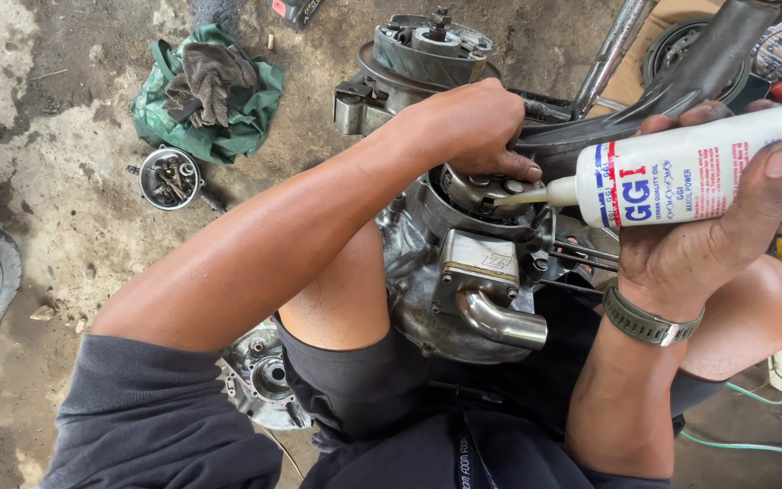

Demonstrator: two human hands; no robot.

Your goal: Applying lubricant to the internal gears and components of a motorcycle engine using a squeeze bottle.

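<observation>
Concrete floor (65, 81): grey and oil-stained, lying well beyond both hands and carrying the loose parts.
Engine (463, 272): a bare metal motorcycle engine is sitting between the person's knees, right under both hands, its polished chrome pipe stub (500, 317) pointing toward the right hand's side.
Green cloth (210, 95): lying crumpled on the floor with a grey rag on top, well away from the left fingers.
Oil bottle (708, 167): a white plastic squeeze bottle with red and blue print, lying sideways in the right hand, nozzle tip (536, 193) touching the round opening at the engine's top, just below the left fingertips.
Left hand (468, 122): reaching across the engine, fingers curled together and pressing on the round metal part (481, 188) at the opening.
Right hand (726, 226): fingers clamped around the bottle, thumb lying along its side, a green watch strap (649, 317) at the wrist.
Small bowl (169, 178): round, holding bolts and small bits, beside the cloth, far from either hand.
Progress: engine is already standing opened and stripped; oiling appears to be under way, and judging by the loose parts, reassembly is remaining.
</observation>
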